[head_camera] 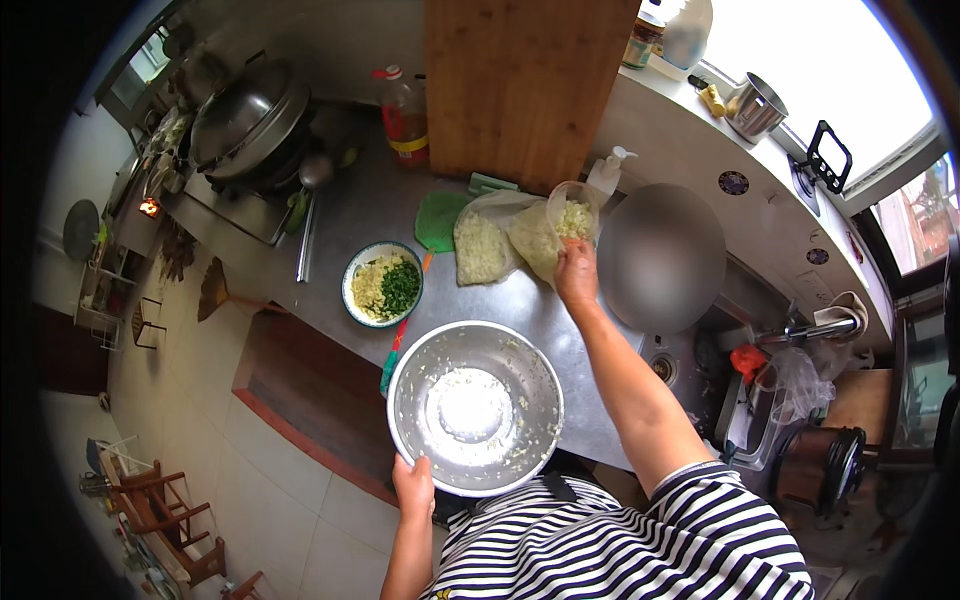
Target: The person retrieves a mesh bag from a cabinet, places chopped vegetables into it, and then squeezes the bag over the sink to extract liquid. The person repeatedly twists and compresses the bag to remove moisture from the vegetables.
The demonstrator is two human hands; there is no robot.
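Note:
My left hand (pixel 414 484) grips the near rim of a wide stainless steel basin (pixel 474 450), its thumb over the edge. Small pale bits of chopped vegetable cling to the basin's inner wall. Farther forward, my right hand (pixel 577 274) holds a translucent round scoop (pixel 553 210) containing chopped pale vegetable (pixel 575 220). An orange part shows at my fingers; the grip is partly hidden. This scoop is above or against a clear plastic bag (pixel 531 234) of chopped vegetable. Another filled bag (pixel 484 251) lies to its left.
A bowl of chopped yellowish and green ingredients (pixel 382 285) stands left on the metal counter (pixel 337 225). Behind are a green fly swatter (pixel 435 221), an oil bottle (pixel 405 116), a wooden board (pixel 525 90) and a pump bottle (pixel 606 174). A lidded wok (pixel 251 124) stands far left. The sink (pixel 664 367) is right.

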